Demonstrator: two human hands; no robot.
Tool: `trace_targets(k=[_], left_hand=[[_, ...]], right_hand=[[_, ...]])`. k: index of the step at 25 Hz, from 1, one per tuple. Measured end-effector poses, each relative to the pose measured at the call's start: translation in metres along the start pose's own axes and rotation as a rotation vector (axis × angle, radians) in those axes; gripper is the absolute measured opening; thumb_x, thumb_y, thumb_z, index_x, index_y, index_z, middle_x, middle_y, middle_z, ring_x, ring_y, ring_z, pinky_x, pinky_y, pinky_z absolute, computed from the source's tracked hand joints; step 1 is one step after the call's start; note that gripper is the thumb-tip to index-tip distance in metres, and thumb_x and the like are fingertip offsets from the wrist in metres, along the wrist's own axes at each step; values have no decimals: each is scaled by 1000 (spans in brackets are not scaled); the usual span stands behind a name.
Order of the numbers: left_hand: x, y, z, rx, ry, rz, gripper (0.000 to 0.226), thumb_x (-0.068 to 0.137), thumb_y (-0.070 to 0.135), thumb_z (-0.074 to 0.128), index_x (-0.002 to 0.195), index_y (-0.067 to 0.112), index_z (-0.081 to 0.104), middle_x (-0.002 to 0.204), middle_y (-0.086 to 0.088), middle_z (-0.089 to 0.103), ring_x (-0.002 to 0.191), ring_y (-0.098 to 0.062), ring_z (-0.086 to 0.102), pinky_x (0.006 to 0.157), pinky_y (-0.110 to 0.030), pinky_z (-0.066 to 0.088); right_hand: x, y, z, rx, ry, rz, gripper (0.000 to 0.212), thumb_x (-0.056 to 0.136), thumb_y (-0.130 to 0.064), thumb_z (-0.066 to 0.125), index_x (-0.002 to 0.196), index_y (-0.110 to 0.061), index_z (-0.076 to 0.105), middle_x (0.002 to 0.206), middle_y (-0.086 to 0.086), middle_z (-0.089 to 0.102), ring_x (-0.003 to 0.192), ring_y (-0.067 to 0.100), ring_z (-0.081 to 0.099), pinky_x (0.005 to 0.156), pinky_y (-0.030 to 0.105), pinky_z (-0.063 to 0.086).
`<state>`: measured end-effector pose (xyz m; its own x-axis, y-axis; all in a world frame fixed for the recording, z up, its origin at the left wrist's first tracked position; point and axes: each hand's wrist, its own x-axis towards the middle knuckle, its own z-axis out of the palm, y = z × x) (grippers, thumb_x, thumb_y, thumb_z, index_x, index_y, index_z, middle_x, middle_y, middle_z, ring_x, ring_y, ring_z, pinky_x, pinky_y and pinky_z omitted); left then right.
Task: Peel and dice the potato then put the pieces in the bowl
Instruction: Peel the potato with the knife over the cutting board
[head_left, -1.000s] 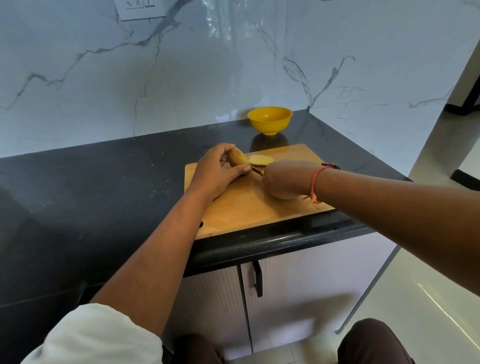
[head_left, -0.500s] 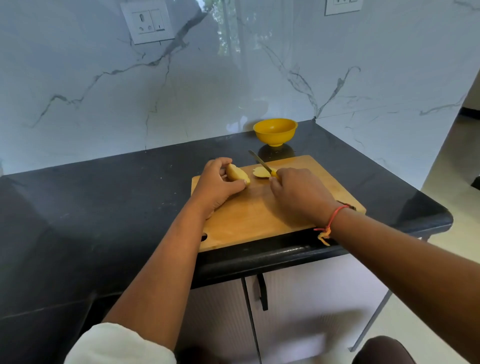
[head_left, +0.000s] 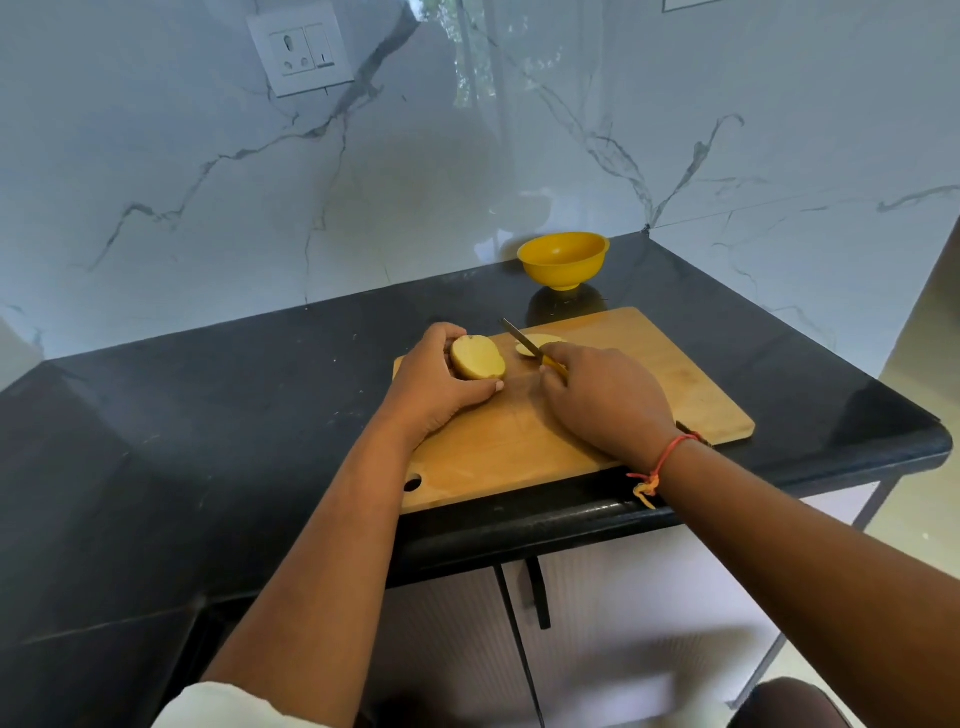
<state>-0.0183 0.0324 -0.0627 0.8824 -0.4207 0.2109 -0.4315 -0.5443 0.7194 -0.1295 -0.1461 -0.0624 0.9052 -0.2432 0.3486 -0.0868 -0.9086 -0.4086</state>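
Note:
A wooden cutting board (head_left: 675, 395) lies on the black counter. My left hand (head_left: 431, 384) grips the peeled potato (head_left: 477, 357) at the board's far left, its pale cut face turned up toward me. A cut slice (head_left: 543, 344) lies flat on the board just right of it. My right hand (head_left: 602, 400) holds a small knife (head_left: 522, 340) by its yellow handle, the blade pointing away and left over the slice. An empty yellow bowl (head_left: 563, 260) stands on the counter behind the board.
The black counter (head_left: 208, 441) stretches far to the left and ends in a rounded edge at the right. A marble wall with a switch socket (head_left: 298, 52) rises behind it. Cabinet doors with a black handle (head_left: 537, 592) sit below the board.
The knife has come out of the potato and swung away, blade now pointing toward the bowl. A slice lies separated on the board. My left hand has turned the potato's cut face up.

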Motion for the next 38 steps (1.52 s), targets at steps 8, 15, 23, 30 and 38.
trace_targets(k=[8,15,23,30,38], left_hand=[[-3,5,-1,-43,60,26,78,72,41,86,139,33,46,136,6,43,107,-10,54,83,-20,47],[-4,9,1,19,95,40,81,63,55,87,130,26,51,120,8,57,99,-7,58,83,-23,52],[-4,7,2,-47,99,38,72,64,51,88,123,25,55,117,8,60,97,-6,60,79,-18,51],[0,0,5,20,117,115,67,62,51,89,113,28,52,111,8,55,102,-11,54,81,-27,51],[1,-2,5,57,58,218,59,76,50,80,129,31,64,114,8,55,103,-12,54,83,-23,44]], right_hand=[[-3,0,0,1,20,-20,42,104,-43,37,141,-32,51,89,-3,67,76,14,62,68,35,58],[-3,0,0,0,23,-17,40,105,-43,37,139,-30,54,82,-5,63,71,12,60,66,34,57],[-5,-11,-15,229,61,-54,33,103,-32,45,120,-20,70,86,0,70,73,12,61,64,32,51],[2,-21,9,312,9,16,23,103,-30,46,108,-16,63,89,2,70,81,17,68,77,43,59],[33,-27,19,590,34,192,24,104,-30,48,117,-15,61,102,4,70,95,20,69,85,46,59]])
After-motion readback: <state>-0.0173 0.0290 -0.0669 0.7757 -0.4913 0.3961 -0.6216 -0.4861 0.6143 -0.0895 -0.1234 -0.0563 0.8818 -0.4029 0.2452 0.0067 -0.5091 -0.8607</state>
